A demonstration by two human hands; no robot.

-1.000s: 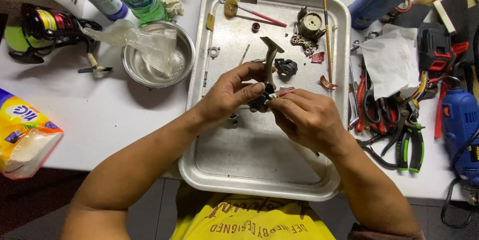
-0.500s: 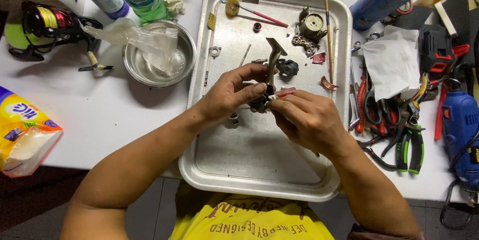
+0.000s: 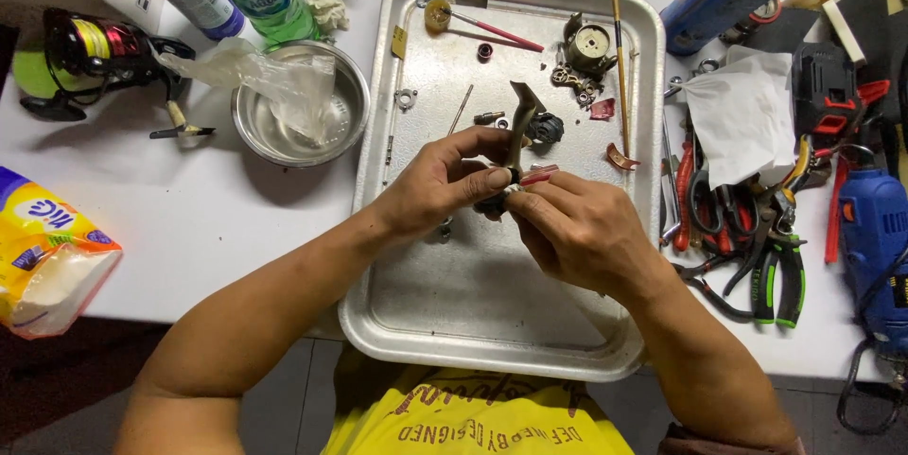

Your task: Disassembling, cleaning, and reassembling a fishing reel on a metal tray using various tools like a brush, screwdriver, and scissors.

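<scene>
Over a metal tray [image 3: 454,323], my left hand [image 3: 445,181] grips a bronze-coloured fishing reel body [image 3: 521,114] by its lower part, its foot sticking up. My right hand [image 3: 577,228] pinches a small red-tipped part [image 3: 537,175] against the base of that reel body. Both hands meet at the tray's middle. Loose parts lie on the tray's far half: a dark gear [image 3: 546,127], a round spool housing [image 3: 590,44], small screws, a washer [image 3: 407,98] and a red-handled brush [image 3: 492,29].
A steel bowl [image 3: 312,129] with a plastic bag stands left of the tray. A red-black fishing reel [image 3: 95,48], a spray can, a green bottle and a yellow tissue pack [image 3: 43,247] lie further left. Pliers [image 3: 771,266], cutters, white paper and a blue drill [image 3: 875,247] crowd the right.
Both hands stay on the reel body at the tray's middle; only small finger shifts show.
</scene>
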